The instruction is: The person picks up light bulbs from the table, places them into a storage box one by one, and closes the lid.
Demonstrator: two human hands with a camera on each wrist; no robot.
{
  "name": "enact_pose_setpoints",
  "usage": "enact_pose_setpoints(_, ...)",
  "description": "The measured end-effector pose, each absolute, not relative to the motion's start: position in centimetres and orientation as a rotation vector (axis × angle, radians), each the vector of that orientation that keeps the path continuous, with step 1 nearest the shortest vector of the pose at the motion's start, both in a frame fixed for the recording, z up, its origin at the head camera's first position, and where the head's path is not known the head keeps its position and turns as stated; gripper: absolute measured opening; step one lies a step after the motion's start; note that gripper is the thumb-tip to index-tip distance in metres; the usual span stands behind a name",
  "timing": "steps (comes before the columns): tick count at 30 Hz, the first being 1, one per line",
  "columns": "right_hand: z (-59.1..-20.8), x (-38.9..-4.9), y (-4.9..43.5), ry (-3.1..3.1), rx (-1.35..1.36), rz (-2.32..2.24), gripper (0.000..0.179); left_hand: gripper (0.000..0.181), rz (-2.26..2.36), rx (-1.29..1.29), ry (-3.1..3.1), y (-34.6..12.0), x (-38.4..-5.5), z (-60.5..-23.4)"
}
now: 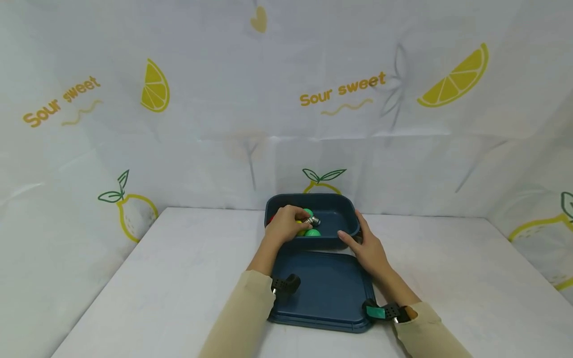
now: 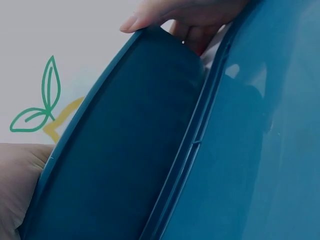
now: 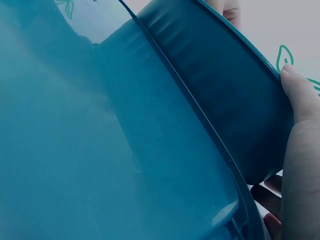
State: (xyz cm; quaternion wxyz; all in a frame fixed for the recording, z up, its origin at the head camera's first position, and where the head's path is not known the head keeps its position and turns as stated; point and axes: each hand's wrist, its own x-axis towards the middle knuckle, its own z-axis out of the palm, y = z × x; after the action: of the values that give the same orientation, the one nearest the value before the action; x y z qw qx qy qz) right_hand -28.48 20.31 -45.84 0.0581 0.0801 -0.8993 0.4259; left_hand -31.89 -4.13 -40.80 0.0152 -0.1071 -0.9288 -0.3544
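Observation:
A dark blue plastic box (image 1: 337, 243) is tipped up at the back of the table, its inside facing me. In it lie green balls (image 1: 313, 232), a bit of yellow and a bit of red. My left hand (image 1: 283, 223) reaches over the near rim and pinches a small silvery ribbed metal piece (image 1: 315, 221) between thumb and fingertips. On the right, my right hand (image 1: 369, 248) grips the box's end, thumb (image 3: 295, 85) at the rim and the other fingers underneath. Both wrist views show the box's outer wall and hide its contents.
A dark blue lid (image 1: 322, 293) lies flat on the white table (image 1: 179, 288), close in front of the box and below my forearms. Behind stands a white sheet printed with lemons (image 1: 154, 87). Black straps (image 1: 286, 284) circle both wrists.

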Motion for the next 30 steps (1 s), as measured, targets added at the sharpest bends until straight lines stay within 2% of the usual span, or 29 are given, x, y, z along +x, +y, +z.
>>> enact_pose_setpoints(30, -45.74, -28.49, 20.28, -2.729, 0.246, 1.287, 0.086, 0.03, -1.049, -0.166, -2.98, -3.83, -32.66, -40.68)
